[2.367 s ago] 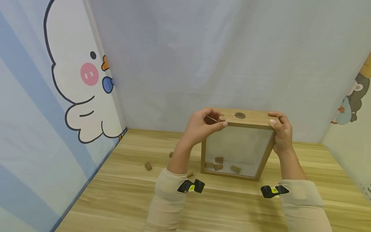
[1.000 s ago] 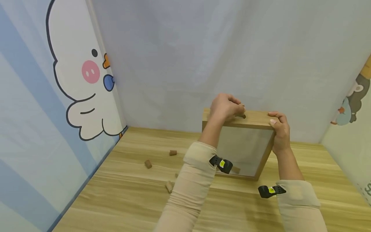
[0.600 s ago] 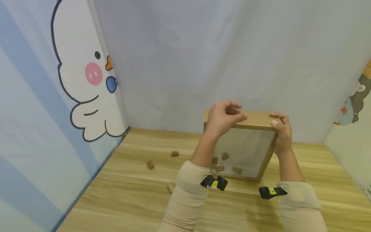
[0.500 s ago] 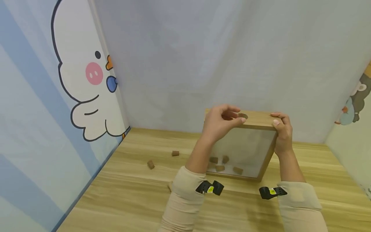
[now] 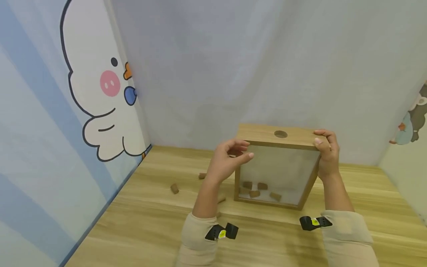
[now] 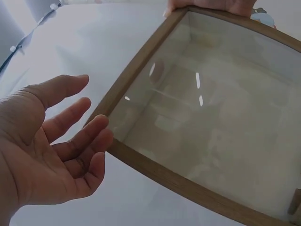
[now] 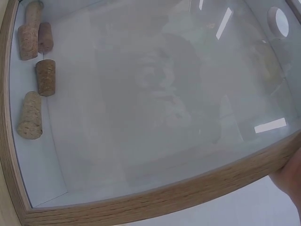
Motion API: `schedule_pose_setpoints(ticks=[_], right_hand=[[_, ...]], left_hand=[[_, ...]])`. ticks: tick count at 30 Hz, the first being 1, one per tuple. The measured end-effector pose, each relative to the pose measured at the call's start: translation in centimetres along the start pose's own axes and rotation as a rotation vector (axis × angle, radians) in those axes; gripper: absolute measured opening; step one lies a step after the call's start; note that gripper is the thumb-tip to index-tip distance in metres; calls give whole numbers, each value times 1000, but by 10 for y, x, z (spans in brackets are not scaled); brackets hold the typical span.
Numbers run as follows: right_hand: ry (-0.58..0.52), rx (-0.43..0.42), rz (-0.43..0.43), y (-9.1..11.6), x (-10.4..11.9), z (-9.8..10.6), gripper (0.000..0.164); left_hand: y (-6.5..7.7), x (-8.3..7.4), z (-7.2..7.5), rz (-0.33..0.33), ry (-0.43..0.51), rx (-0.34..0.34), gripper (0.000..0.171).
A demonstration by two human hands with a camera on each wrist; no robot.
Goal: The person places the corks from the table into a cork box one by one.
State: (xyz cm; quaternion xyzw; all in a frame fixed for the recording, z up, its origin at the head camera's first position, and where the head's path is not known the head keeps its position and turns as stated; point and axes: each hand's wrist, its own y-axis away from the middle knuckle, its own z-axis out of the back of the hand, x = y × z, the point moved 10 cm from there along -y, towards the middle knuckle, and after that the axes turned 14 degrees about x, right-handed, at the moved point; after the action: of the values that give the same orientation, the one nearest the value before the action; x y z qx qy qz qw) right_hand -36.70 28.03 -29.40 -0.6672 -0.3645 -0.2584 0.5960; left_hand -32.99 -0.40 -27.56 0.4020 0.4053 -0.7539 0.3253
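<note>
A shallow wooden box [image 5: 263,130] with a clear front stands upright on the table, a round hole [image 5: 280,134] in its top. Several corks [image 5: 255,193] lie at the bottom inside; the right wrist view shows these corks [image 7: 45,77] along the lower edge. My right hand [image 5: 328,157] grips the box's upper right corner, thumb in front and fingers over the top. At the upper left edge, my left hand [image 5: 227,161] holds nothing. In the left wrist view that left hand [image 6: 51,146] has loosely bent fingers, their tips right at the frame's edge.
Loose corks lie on the wooden table [image 5: 140,222] left of the box: one cork [image 5: 174,188] farther out, another cork [image 5: 202,175] behind the left forearm, and a cork [image 5: 221,198] near the box's lower left corner. A pale curtain [image 5: 200,74] hangs behind.
My left hand brought a cork to the hole and let go; the cork now lies inside. The hand then drew back left and down. My right hand kept its grip.
</note>
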Motion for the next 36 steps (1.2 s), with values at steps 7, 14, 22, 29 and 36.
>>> schedule_pose_setpoints(ticks=[7, 14, 22, 29, 36], right_hand=[[11, -1, -10, 2, 1, -2, 18], [-4, 0, -12, 3, 3, 0, 18], [2, 0, 38, 1, 3, -2, 19], [1, 3, 46, -1, 3, -3, 19], [9, 4, 55, 0, 1, -2, 20]], left_hand=[[17, 40, 0, 96, -65, 59, 34], [32, 78, 8, 167, -87, 63, 36], [46, 101, 30, 210, -85, 30, 35], [49, 144, 47, 261, -76, 13, 34], [50, 181, 65, 332, -135, -6, 40]])
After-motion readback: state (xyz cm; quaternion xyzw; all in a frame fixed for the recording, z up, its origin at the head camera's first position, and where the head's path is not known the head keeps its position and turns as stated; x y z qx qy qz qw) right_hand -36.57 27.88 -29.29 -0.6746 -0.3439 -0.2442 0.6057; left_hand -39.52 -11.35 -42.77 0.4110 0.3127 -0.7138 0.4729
